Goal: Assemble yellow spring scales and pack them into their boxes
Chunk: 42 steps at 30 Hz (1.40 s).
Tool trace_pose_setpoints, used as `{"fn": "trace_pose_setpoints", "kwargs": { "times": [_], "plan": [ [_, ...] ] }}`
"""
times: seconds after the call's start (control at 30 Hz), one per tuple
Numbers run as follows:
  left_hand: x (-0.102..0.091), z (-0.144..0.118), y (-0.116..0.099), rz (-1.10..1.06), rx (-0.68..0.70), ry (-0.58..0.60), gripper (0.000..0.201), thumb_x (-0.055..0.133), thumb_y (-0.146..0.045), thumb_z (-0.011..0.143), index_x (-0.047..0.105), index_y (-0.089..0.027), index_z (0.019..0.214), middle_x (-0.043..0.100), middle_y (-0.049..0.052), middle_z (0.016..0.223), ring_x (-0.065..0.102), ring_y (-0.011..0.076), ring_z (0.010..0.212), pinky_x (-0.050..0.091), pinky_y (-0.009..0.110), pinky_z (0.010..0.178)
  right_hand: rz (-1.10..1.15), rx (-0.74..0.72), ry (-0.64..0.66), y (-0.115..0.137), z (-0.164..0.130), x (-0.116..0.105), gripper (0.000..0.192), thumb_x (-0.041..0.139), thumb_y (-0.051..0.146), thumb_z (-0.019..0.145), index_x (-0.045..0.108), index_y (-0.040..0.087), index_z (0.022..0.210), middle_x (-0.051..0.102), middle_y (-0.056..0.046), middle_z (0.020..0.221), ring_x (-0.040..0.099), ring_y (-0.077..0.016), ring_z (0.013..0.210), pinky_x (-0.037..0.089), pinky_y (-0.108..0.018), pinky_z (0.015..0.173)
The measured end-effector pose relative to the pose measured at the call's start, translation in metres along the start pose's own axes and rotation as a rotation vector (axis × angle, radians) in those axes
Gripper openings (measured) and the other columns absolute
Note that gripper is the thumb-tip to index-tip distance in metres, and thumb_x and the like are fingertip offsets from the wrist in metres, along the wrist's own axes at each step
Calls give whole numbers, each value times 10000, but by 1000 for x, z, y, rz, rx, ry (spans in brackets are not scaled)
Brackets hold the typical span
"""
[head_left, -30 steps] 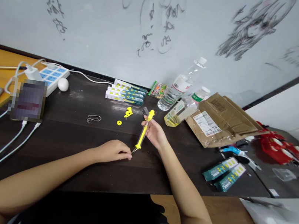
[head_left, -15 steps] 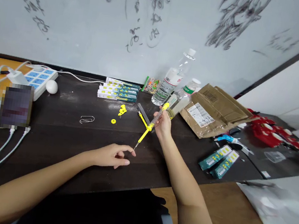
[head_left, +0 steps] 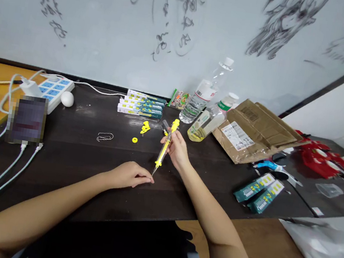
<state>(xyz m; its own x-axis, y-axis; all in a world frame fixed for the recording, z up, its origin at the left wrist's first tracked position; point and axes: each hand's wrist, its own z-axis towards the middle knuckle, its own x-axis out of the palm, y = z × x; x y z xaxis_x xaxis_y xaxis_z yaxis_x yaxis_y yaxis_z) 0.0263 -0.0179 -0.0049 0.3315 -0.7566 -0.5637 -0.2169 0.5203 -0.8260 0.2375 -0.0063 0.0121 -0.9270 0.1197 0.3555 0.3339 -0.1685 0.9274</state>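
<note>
Bottles (head_left: 205, 94), cardboard package (head_left: 255, 130), power strip (head_left: 55, 88)

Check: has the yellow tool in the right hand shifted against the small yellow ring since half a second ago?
Yes. The yellow tool now stands steeper, its top swung back toward the yellow ring.

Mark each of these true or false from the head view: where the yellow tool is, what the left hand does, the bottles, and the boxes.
1. The right hand holds the yellow tester screwdriver. True.
2. The left hand is raised off the dark table. False: it rests on the table, at the tool's tip.
3. Two plastic bottles stand beside the cardboard package. True.
4. The stacked boxes lie on the power strip. False: they lie on the table, apart from it.
</note>
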Motion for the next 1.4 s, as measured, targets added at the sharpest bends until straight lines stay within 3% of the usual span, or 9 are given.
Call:
{"fn": "trace_pose_setpoints", "kwargs": {
  "times": [0.17, 0.33, 0.5, 0.63, 0.77, 0.93, 1.13, 1.3, 1.4],
  "plan": [
    [1, -2, -5, 30, 36, 39, 334, 534, -378, 880, 639, -257, 1173, 595, -54, 562, 485, 71, 485, 343, 159, 548, 53, -49, -170, 13, 12, -21, 274, 613, 435, 786, 540, 194, 892, 627, 29, 559, 455, -75, 397, 332, -168, 353],
    [1, -1, -2, 82, 96, 11, 274, 482, -329, 911, 716, -228, 1015, 696, -4, 723, 544, 83, 557, 355, 173, 583, 55, -11, -52, 14, 9, -17, 260, 612, 432, 785, 544, 191, 855, 650, 18, 609, 412, -65, 357, 351, -188, 343],
    [2, -2, -6, 126, 119, 50, 244, 525, -309, 883, 721, -223, 998, 662, -17, 659, 495, 67, 520, 322, 170, 554, 63, 23, -197, 21, 13, -24, 284, 624, 451, 769, 570, 173, 771, 637, 20, 551, 421, -52, 343, 328, -171, 336],
    [0, -3, -7, 134, 134, 26, 241, 522, -300, 878, 730, -196, 943, 630, -16, 626, 474, 61, 515, 309, 172, 551, 72, 52, -212, 23, 18, -32, 307, 631, 469, 759, 596, 164, 769, 650, 13, 570, 429, -51, 345, 334, -180, 343],
    [0, -4, -4, 155, 100, -7, 286, 525, -337, 878, 671, -247, 1106, 611, -42, 607, 469, 68, 500, 312, 173, 542, 76, -10, -231, 17, 17, -28, 288, 645, 463, 744, 611, 178, 766, 658, 13, 627, 482, -63, 419, 357, -182, 373],
    [2, -2, -2, 188, 122, -35, 274, 454, -315, 922, 689, -255, 1050, 708, -4, 863, 599, 99, 685, 380, 186, 675, 81, -35, -220, 10, 15, -22, 258, 730, 410, 662, 611, 193, 734, 640, 32, 677, 550, -81, 548, 445, -192, 480],
    [1, -3, -5, 170, 93, -7, 294, 512, -352, 883, 672, -249, 1108, 623, -32, 631, 504, 76, 524, 334, 174, 556, 142, -104, -368, 18, 21, -34, 237, 719, 369, 645, 595, 200, 756, 639, 46, 713, 571, -88, 613, 475, -209, 560],
    [0, -3, -6, 154, 115, -12, 278, 500, -323, 884, 704, -227, 1046, 672, -4, 713, 535, 81, 580, 350, 178, 588, 128, -8, -267, 12, 21, -32, 219, 705, 364, 659, 608, 196, 761, 661, 23, 754, 592, -109, 666, 469, -222, 573],
    [0, -2, -5, 138, 125, 9, 267, 514, -314, 874, 708, -223, 1032, 681, -5, 711, 527, 76, 558, 347, 178, 580, 145, -37, -336, 14, 23, -37, 210, 705, 356, 653, 604, 199, 748, 661, 28, 738, 588, -109, 663, 471, -225, 587]
  ]
}}
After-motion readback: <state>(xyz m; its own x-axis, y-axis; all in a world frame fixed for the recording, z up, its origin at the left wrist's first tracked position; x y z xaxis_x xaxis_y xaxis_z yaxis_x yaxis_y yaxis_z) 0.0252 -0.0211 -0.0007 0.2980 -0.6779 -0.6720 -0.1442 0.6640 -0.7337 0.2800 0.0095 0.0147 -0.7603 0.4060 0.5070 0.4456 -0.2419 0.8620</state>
